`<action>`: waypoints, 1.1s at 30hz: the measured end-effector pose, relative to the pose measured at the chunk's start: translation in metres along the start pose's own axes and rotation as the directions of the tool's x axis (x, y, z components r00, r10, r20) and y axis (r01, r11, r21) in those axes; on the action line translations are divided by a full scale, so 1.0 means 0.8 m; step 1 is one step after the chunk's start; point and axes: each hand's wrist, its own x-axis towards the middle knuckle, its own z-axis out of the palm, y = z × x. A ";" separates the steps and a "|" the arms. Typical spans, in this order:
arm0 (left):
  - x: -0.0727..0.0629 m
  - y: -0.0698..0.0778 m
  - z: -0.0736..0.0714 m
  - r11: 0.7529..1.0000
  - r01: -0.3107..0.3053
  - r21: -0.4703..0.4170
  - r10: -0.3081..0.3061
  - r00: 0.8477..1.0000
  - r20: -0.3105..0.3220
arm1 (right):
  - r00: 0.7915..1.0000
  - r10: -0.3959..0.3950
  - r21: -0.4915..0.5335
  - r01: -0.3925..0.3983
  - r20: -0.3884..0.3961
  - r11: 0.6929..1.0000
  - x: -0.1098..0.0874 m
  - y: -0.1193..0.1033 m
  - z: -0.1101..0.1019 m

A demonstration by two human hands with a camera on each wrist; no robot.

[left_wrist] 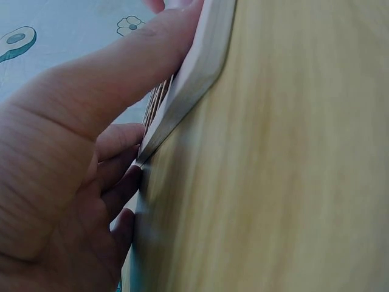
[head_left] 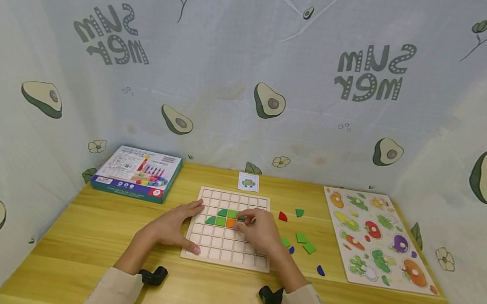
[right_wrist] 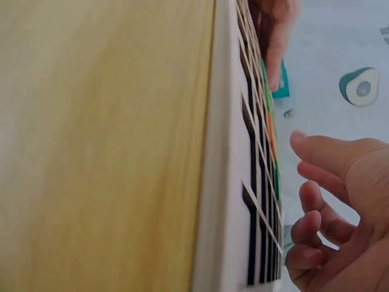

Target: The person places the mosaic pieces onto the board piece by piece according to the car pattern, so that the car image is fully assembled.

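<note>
we see the right hand [head_left: 258,229] over the middle of the grid board [head_left: 214,257], thumb and index tips close but slightly apart, other fingers loosely bent; we spot nothing between them. thumb tip sits by the orange tile [head_left: 230,223], and a green piece partly hides under the index, so we guess a fit is being checked.

left of those fingertips: green tiles [head_left: 221,221], squares and rounded corners, lying in the grid. the left hand [head_left: 172,225] is spread along the board's left edge, thumb on the near corner, fingers apart and not wrapped round anything; probably bracing it.

right of the right fingers: loose green squares [head_left: 309,247], a red piece [head_left: 283,216], a blue piece [head_left: 321,270], likely kept within reach. straight beyond the fingertips: a small card [head_left: 248,182] with a tile picture, presumably placed there for easy viewing.

farther out: left of the left fingers, a box [head_left: 137,173], "five sets of column", rest too small; far right, a vegetable board [head_left: 384,244], no words we can read. behind all, the backdrop [head_left: 214,91] reads "summer", mirrored.
</note>
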 end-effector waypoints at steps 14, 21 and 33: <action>0.000 0.005 0.000 1.000 -0.004 0.007 0.004 1.000 -0.004 | 0.997 -0.014 -0.046 0.011 -0.073 0.999 -0.014 0.033 -0.061; -0.002 0.004 0.004 1.000 0.027 0.002 -0.027 1.000 -0.002 | 0.996 0.027 -0.045 -0.031 -0.086 0.998 -0.018 0.058 -0.085; 0.001 0.004 0.005 1.000 0.007 0.001 -0.007 1.000 0.000 | 0.988 0.105 -0.105 -0.117 -0.112 0.988 -0.016 0.091 -0.097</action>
